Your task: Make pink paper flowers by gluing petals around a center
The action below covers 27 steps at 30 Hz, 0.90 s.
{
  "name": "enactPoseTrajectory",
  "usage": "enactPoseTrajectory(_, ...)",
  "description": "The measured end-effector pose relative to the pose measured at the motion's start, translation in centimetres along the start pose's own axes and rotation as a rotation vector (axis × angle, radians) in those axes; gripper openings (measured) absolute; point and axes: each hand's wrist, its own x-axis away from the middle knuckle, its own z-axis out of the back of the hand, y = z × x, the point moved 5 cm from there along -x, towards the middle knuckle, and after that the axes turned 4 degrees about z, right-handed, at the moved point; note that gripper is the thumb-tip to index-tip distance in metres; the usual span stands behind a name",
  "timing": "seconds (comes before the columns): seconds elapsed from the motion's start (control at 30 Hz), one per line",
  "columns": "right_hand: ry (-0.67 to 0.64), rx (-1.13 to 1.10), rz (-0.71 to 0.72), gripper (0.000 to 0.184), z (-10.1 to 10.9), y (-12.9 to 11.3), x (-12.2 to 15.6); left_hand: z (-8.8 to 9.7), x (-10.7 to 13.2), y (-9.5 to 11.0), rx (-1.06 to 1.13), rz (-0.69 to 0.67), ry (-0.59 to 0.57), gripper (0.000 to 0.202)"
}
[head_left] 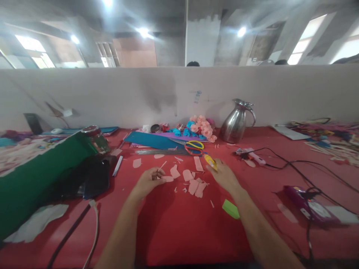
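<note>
Lamps (144, 33) glow above a pale partition (112, 91) at the red worktop (193, 231)'s far edge; the left hand (147, 182) pinches a pink strip (162, 165), the right hand (226, 177) a yellow tool (209, 161).

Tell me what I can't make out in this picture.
All in the head view:
Lower end of the yellow tool: hidden by the right hand.
Blue marks: too small, blurred.
Near end of the white cable: cut off by bottom edge.
Inside the jug: hidden by its sides.
</note>
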Motion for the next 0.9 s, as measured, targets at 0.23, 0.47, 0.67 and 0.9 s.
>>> enactPoseTrajectory(0.23,0.15,0.496,-0.18,0.05,1.8,2.1,0.1,-0.1,0.0,3.1,-0.029,-0.114,0.023,0.024)
enactPoseTrajectory(0.47,-0.062,-0.012,0.43,0.036,0.6,-9.6,1.3,-2.0,0.2,7.1,-0.25,-0.156,-0.007,0.03)
enactPoseTrajectory(0.67,-0.178,-0.112,0.441,0.017,-0.7,-12.6,0.7,-3.0,0.1,8.9,-0.333,-0.223,-0.066,0.028)
enactPoseTrajectory(0.9,-0.13,-0.193,0.374,0.017,-1.1,-11.3,-0.1,-3.7,-0.6,8.7,-0.344,-0.276,-0.064,0.028)
